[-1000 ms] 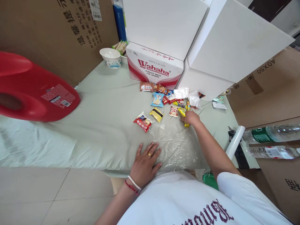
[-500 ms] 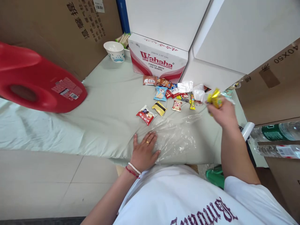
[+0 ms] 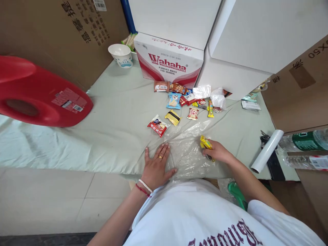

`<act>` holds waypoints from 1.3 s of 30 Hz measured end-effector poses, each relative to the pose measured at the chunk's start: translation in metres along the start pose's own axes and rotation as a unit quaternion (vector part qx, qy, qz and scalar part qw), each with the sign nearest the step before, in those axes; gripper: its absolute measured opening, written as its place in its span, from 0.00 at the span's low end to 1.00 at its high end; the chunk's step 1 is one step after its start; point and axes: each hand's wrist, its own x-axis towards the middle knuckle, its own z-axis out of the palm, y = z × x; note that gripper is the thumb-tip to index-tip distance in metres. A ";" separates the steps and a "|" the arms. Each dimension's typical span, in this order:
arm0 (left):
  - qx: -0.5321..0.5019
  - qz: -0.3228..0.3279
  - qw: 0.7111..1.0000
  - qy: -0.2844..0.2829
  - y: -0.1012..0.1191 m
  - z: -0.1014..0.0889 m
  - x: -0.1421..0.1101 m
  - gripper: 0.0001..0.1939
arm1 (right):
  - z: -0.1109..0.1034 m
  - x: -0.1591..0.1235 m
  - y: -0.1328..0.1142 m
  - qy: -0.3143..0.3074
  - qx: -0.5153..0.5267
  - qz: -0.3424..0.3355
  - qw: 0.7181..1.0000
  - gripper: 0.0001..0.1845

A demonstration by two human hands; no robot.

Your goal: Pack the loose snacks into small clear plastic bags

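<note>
My left hand (image 3: 156, 166) lies flat with fingers spread at the table's front edge, on the left border of a clear plastic bag (image 3: 183, 155). My right hand (image 3: 216, 150) is closed round a yellow snack packet (image 3: 205, 142), held over the right part of the bag; a dark bit shows below the fingers. Beyond the hands lie a red-and-white snack packet (image 3: 158, 126), a yellow packet with a black band (image 3: 173, 117) and a small cream-and-red packet (image 3: 193, 113). Behind them are a blue packet (image 3: 174, 101), a brown packet (image 3: 161, 86) and several more wrapped snacks.
A white Wahaha box (image 3: 169, 63) stands at the back, beside a paper cup (image 3: 121, 55). A red jug (image 3: 46, 95) is at the left. On the right lie a white roll (image 3: 267, 151) and plastic bottles (image 3: 304, 141). Cardboard boxes (image 3: 51, 37) border the table.
My right hand has moved toward me and left with the yellow packet, from the back right to above the plastic bag. My left hand stays flat in place.
</note>
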 end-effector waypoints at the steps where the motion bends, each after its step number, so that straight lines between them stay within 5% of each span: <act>1: 0.001 0.002 1.000 0.001 0.000 0.001 -0.001 0.45 | -0.006 -0.008 0.013 -0.004 0.000 0.007 1.000 0.06; 3: 0.001 0.008 1.000 0.002 -0.001 0.002 -0.001 0.46 | -0.019 -0.028 0.024 0.025 -0.049 0.006 0.998 0.07; 6: -0.003 0.019 1.000 0.005 -0.004 0.002 0.000 0.48 | -0.026 -0.045 0.001 0.090 -0.185 -0.051 0.977 0.09; 11: 0.005 0.027 0.997 0.073 -0.002 -0.004 -0.006 0.46 | 0.012 -0.017 -0.064 0.089 -0.350 -0.172 0.917 0.19; 14: 0.011 0.098 0.988 0.118 -0.001 -0.007 -0.017 0.39 | 0.035 0.002 -0.072 0.077 -0.381 -0.190 0.902 0.32; 17: -0.022 0.248 0.968 0.026 -0.008 -0.007 -0.024 0.34 | 0.036 0.000 -0.056 0.078 -0.351 -0.221 0.907 0.42; 20: -0.047 0.288 0.954 -0.067 -0.019 -0.006 -0.023 0.32 | 0.021 -0.024 -0.025 0.075 -0.270 -0.287 0.916 0.42; 23: -0.058 0.274 0.956 -0.088 -0.026 -0.008 -0.020 0.27 | 0.015 -0.055 0.013 0.025 -0.194 -0.351 0.916 0.32; 28: -0.110 0.212 0.967 -0.082 -0.022 -0.010 -0.014 0.14 | 0.026 -0.076 0.053 0.029 -0.114 -0.329 0.937 0.08; 35: -0.182 0.032 0.983 -0.024 -0.020 -0.024 0.026 0.16 | -0.016 -0.044 0.034 -0.027 -0.016 -0.284 0.958 0.17; 39: -0.103 -0.072 0.992 -0.014 -0.018 -0.023 0.059 0.15 | -0.039 -0.013 0.017 0.004 -0.104 -0.200 0.974 0.14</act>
